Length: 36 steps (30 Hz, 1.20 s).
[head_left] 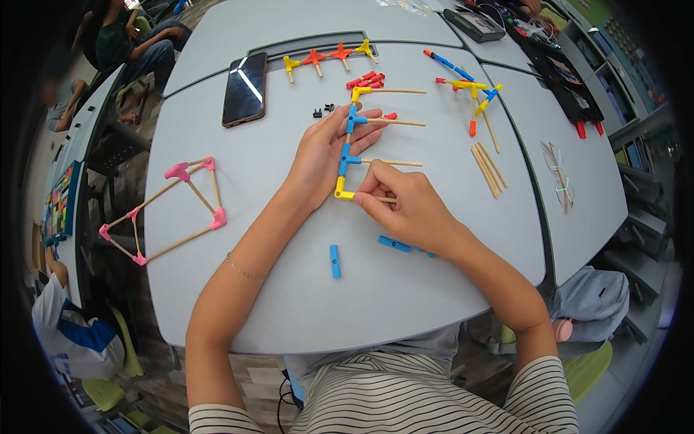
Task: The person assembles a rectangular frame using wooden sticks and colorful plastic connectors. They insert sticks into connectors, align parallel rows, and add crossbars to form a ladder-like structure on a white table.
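A comb-shaped frame of wooden sticks and plastic connectors lies across my left hand (322, 155), its thumb along the upper part and its fingers stretched behind. Its spine has blue T-shaped connectors (344, 165) between a yellow corner connector (359, 94) at the far end and another yellow corner connector (343, 189) at the near end. Several sticks point right from it. My right hand (412, 206) pinches the nearest wooden stick (387, 200) beside the near yellow corner; its fingers partly hide that stick. Blue straight connectors (394, 244) lie under my right wrist, partly covered.
A pink-jointed stick frame (181, 242) stands left, a phone (245, 90) far left. Upright yellow and orange connectors (314, 58) line the back. Right are a multicoloured assembly (473, 90) and loose sticks (489, 170). A blue connector (335, 261) lies near me. Other people sit left.
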Each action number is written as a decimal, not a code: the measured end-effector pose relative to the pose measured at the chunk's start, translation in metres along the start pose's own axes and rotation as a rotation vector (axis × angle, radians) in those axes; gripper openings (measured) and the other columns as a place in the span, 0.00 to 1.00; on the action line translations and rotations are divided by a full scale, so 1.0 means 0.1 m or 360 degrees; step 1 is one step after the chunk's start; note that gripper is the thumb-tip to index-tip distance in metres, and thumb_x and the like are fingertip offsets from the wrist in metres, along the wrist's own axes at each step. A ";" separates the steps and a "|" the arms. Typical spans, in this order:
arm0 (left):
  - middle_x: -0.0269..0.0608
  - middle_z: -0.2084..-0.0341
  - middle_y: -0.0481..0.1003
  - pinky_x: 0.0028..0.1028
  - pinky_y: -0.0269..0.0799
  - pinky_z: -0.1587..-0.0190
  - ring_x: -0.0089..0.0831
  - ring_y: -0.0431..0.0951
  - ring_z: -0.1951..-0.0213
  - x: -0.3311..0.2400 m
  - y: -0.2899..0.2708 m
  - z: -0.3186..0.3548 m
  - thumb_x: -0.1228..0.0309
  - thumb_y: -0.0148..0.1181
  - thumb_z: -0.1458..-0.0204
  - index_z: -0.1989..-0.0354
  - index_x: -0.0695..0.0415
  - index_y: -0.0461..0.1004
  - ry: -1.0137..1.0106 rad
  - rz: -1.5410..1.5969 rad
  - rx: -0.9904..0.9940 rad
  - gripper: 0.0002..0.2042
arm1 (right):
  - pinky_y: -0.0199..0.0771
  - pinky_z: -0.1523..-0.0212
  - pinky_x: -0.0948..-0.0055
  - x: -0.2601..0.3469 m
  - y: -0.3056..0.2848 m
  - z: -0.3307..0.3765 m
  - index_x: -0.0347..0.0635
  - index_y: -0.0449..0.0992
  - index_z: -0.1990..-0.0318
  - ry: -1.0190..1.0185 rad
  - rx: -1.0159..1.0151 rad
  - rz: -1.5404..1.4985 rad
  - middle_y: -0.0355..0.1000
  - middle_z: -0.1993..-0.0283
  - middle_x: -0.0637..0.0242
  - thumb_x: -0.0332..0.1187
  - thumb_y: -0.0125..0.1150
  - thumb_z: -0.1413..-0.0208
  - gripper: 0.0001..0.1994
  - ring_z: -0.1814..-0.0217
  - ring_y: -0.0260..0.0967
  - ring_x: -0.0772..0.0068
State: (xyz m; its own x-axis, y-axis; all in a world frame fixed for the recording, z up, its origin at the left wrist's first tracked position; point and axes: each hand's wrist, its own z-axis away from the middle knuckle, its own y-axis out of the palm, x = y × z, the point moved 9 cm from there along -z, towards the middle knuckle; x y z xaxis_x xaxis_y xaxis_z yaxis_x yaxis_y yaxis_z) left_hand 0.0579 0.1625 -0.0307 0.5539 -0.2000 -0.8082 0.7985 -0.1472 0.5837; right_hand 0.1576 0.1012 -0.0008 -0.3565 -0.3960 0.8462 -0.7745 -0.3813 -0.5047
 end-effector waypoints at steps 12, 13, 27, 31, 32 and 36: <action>0.61 0.45 0.71 0.34 0.72 0.36 0.44 0.75 0.41 0.04 0.06 0.08 0.68 0.39 0.30 0.33 0.69 0.56 0.0174 -0.0076 -0.0057 0.22 | 0.70 0.78 0.64 0.17 0.04 0.01 0.34 0.67 0.67 -0.0156 -0.0259 0.0179 0.72 0.80 0.57 0.24 0.58 0.44 0.05 0.82 0.72 0.57; 0.61 0.45 0.71 0.34 0.72 0.36 0.44 0.75 0.42 0.03 0.06 0.08 0.69 0.39 0.30 0.33 0.69 0.56 0.0175 -0.0081 -0.0062 0.22 | 0.70 0.77 0.64 0.15 0.05 0.00 0.34 0.67 0.67 -0.0137 -0.0259 0.0161 0.71 0.80 0.57 0.24 0.57 0.44 0.05 0.82 0.72 0.57; 0.59 0.46 0.72 0.35 0.71 0.35 0.42 0.75 0.41 0.02 0.06 0.09 0.67 0.39 0.30 0.34 0.68 0.58 0.0095 -0.0171 -0.0042 0.21 | 0.58 0.78 0.75 0.08 0.00 0.04 0.36 0.71 0.62 0.0142 0.0043 -0.0011 0.66 0.84 0.67 0.30 0.58 0.39 0.07 0.84 0.59 0.78; 0.61 0.44 0.70 0.36 0.69 0.33 0.43 0.73 0.39 -0.04 -0.04 0.06 0.68 0.39 0.30 0.34 0.69 0.58 0.0121 -0.0114 -0.0136 0.21 | 0.56 0.78 0.74 -0.05 -0.10 0.03 0.37 0.75 0.67 0.0282 0.0183 0.0065 0.66 0.84 0.67 0.35 0.58 0.37 0.11 0.84 0.57 0.79; 0.61 0.43 0.69 0.36 0.69 0.33 0.43 0.73 0.39 -0.06 -0.06 0.05 0.68 0.38 0.30 0.34 0.69 0.58 0.0146 -0.0105 -0.0130 0.21 | 0.56 0.78 0.74 -0.06 -0.12 0.02 0.38 0.76 0.68 0.0304 0.0227 0.0071 0.66 0.84 0.68 0.36 0.57 0.36 0.12 0.84 0.57 0.79; 0.62 0.44 0.69 0.37 0.69 0.33 0.43 0.73 0.40 -0.05 -0.08 0.06 0.68 0.38 0.30 0.35 0.70 0.58 0.0180 -0.0157 -0.0129 0.21 | 0.57 0.78 0.72 -0.04 -0.02 0.02 0.40 0.77 0.73 0.0209 0.0285 0.0057 0.66 0.84 0.68 0.41 0.54 0.35 0.18 0.83 0.57 0.78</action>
State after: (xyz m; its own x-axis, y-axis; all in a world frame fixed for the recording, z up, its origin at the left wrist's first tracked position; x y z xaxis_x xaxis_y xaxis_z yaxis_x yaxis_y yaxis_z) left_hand 0.0472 0.1593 -0.0310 0.4914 -0.0774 -0.8675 0.8641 -0.0815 0.4967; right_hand 0.1615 0.1024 -0.0037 -0.4560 -0.3044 0.8363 -0.6592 -0.5158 -0.5472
